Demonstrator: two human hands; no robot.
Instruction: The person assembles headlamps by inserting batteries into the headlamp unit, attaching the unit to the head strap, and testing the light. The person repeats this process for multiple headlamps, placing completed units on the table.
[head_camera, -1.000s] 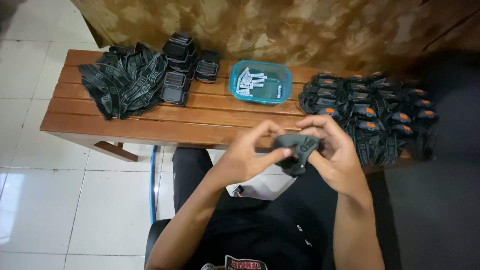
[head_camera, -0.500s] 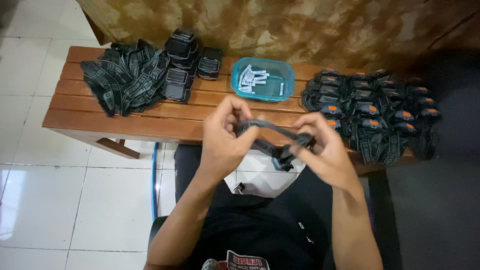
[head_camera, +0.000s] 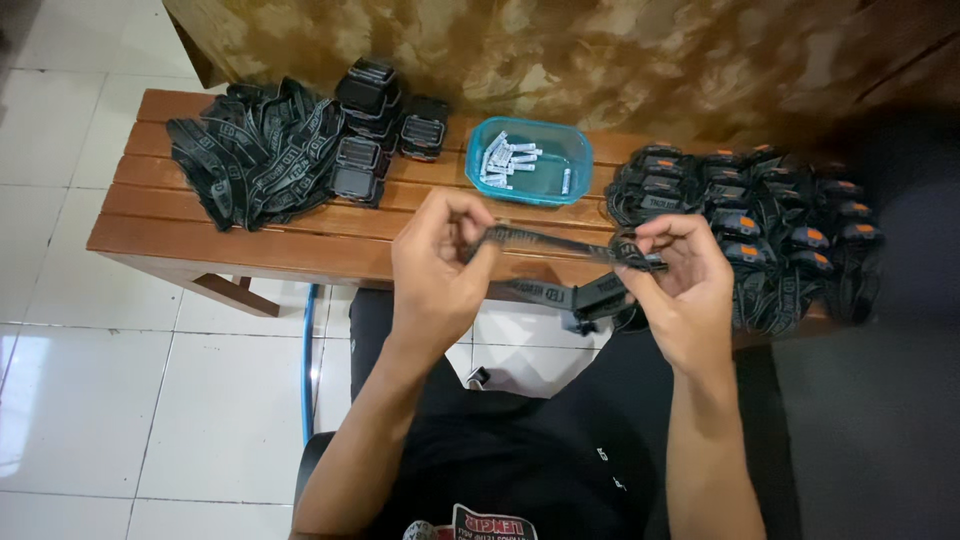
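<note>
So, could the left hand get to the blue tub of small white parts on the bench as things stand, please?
Probably not at once: the left hand is pinching the black strap stretched across to the right hand. Otherwise the way looks free; the blue tub sits open just beyond it.

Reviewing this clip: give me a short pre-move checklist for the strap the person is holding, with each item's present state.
1. Left hand pinches one end of the strap: ok.
2. Right hand grips the other end: ok.
3. Strap stretched flat between the hands, no twist: cannot tell, partly hidden by fingers.
4. Lamp body hangs on the strap below the right hand: ok.
5. Blue tray of small white parts sits within reach on the bench: ok.
6. Finished pile lies apart from the loose straps: ok.
</note>
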